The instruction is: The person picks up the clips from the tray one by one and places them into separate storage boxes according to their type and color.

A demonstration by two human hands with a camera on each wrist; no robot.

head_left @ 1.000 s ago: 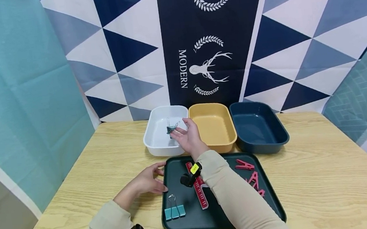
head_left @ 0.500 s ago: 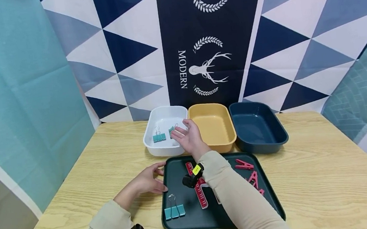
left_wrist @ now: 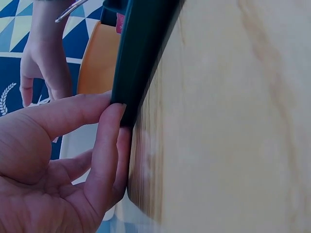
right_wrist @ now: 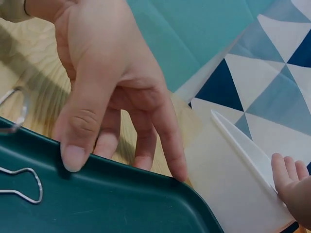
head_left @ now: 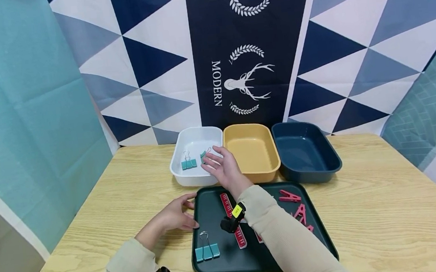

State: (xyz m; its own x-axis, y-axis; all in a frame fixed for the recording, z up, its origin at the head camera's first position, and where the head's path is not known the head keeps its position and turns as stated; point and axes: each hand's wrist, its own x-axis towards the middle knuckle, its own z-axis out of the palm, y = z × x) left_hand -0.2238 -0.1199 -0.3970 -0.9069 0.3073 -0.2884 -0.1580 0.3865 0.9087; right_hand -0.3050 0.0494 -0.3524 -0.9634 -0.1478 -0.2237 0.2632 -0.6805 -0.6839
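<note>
My left hand (head_left: 176, 213) holds the left rim of a dark green tray (head_left: 224, 264), thumb over the rim and fingers outside it; the right wrist view shows this grip closely. Over the near right side of a white bin (head_left: 195, 181), my right hand (head_left: 226, 169) hovers with fingers extended and nothing in it. Two teal binder clips lie in that bin: one binder clip (head_left: 189, 164) at the left, another binder clip (head_left: 203, 157) partly behind my right fingertips. A larger teal binder clip (head_left: 207, 252) rests in the tray's near left corner.
Beside the white bin stand a yellow bin (head_left: 260, 176) and a dark blue bin (head_left: 312, 176). Red strips with white marks, including one long strip (head_left: 240, 238), lie mid-tray, partly under my right forearm. Several pink clothespins (head_left: 290, 196) lie at the tray's right. Patterned cloth (head_left: 157, 93) hangs behind.
One second ago my right hand held a teal binder clip over the white bin; it has let go, and the clip lies in the bin. The left hand stays put.
</note>
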